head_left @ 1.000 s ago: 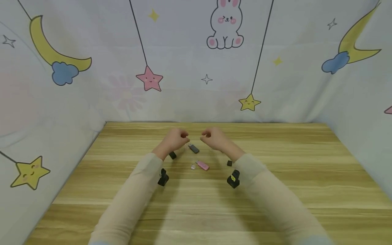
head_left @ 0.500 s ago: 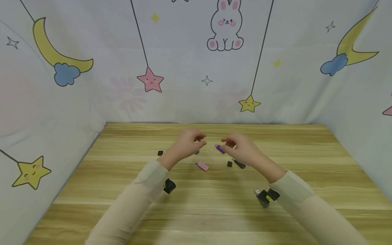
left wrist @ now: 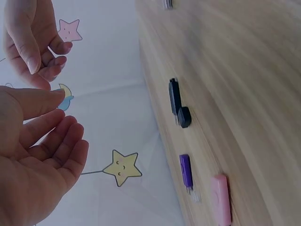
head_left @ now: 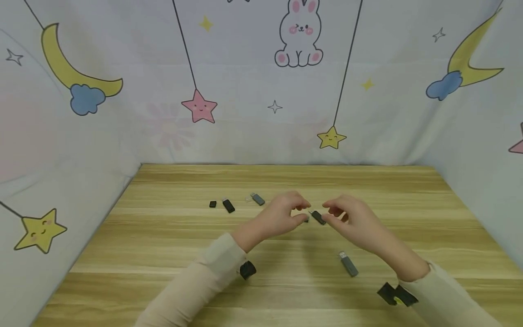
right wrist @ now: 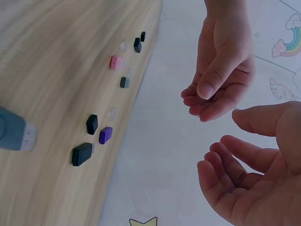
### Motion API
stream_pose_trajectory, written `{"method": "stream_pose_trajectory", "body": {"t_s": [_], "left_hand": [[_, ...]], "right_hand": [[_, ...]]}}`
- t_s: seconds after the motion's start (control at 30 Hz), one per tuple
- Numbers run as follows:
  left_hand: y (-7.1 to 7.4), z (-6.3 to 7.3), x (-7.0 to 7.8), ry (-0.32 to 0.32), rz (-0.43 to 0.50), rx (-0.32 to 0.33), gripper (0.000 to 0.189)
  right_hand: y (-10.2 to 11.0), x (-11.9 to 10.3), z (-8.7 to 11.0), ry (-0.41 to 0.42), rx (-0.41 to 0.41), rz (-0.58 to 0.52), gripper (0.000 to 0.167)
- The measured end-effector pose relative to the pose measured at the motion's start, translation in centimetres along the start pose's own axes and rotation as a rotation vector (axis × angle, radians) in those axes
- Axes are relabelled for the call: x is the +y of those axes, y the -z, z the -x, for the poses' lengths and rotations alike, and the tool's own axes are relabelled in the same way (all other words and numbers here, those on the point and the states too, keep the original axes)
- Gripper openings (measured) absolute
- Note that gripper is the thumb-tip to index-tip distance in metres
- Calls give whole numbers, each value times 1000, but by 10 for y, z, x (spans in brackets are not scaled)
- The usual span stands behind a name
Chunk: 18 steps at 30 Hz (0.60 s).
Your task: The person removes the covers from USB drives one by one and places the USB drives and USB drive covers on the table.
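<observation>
My left hand (head_left: 282, 213) and right hand (head_left: 357, 222) hover above the wooden table, facing each other with bent, relaxed fingers and nothing in their grasp. Both wrist views show a gap between them and the tabletop. Below that gap lies a black USB stick (head_left: 318, 217), its black cap (left wrist: 185, 117) close beside its plug. A purple USB stick (left wrist: 186, 170) with a clear cap (left wrist: 195, 195) and a pink USB stick (left wrist: 220, 200) lie nearby; in the head view my left hand hides these. Nearer to me, a grey USB stick (head_left: 348, 264) lies alone.
Further left sit another grey USB stick (head_left: 258, 199) with a clear cap (head_left: 248, 199), and a black USB stick (head_left: 229, 205) with its cap (head_left: 213, 204). A printed cloth (head_left: 245, 136) stands behind the table (head_left: 163, 254). Black camera mounts (head_left: 247, 270) hang at both wrists.
Both hands have moved to the right and toward me, staying apart. The purple and pink sticks have gone behind my left hand, while the left black stick and the front grey stick have come into view.
</observation>
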<state>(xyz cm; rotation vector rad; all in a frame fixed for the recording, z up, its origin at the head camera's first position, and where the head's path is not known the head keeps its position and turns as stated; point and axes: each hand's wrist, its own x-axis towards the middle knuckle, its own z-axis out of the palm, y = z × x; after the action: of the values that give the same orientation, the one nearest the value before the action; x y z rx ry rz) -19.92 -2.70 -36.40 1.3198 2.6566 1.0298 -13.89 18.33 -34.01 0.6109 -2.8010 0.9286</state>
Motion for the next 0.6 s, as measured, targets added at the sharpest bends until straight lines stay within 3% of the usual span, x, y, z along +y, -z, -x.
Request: {"method": "stream_pose_trajectory", "body": {"t_s": [0.23,0.47,0.6], "left_hand": [[-18,-1,13,-23,48,-95,25],[-36,-5,16,-69,16,-139,27],[-43,-6,20,-56,-13,-191,27]], "right_hand": [[0,9,21,-10,-15,-1,24],[-3,20,40,-33,22,1,24],[-6,27,49,-39,46,12,23]]}}
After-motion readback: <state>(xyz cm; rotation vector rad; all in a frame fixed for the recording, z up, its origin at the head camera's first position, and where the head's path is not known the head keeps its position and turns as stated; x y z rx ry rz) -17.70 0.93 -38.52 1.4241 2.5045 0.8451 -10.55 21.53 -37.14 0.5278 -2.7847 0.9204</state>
